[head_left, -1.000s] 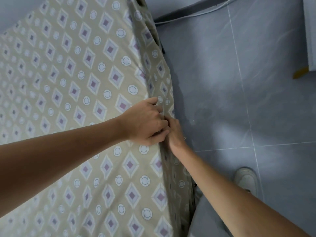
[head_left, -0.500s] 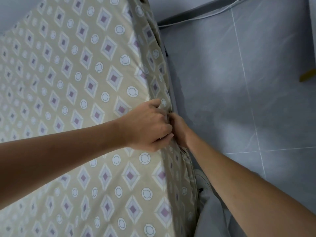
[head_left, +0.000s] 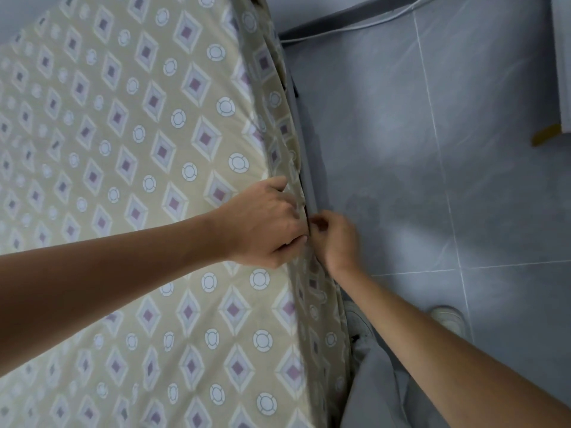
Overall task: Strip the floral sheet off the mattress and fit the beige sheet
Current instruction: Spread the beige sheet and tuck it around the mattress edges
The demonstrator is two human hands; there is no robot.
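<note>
Grey tiled floor (head_left: 463,149) – pale grout lines, white cable (head_left: 355,24) along skirting

Matt woven cloth is noted on the patterned sheet (head_left: 148,186); smooth, faintly glossy tile on the floor (head_left: 463,149).

Grey tiled floor (head_left: 463,149), a white cable (head_left: 355,29) along the wall, two pale shoes (head_left: 449,318) near grey trousers (head_left: 377,393).

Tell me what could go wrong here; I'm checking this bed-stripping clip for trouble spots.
Both the left hand and the right hand grip the floral sheet at one spot on the mattress's side edge; a hard tug there might strain the fabric. The white cable and shoes sit on the tiled floor, so pulled-off cloth could tangle underfoot.
</note>
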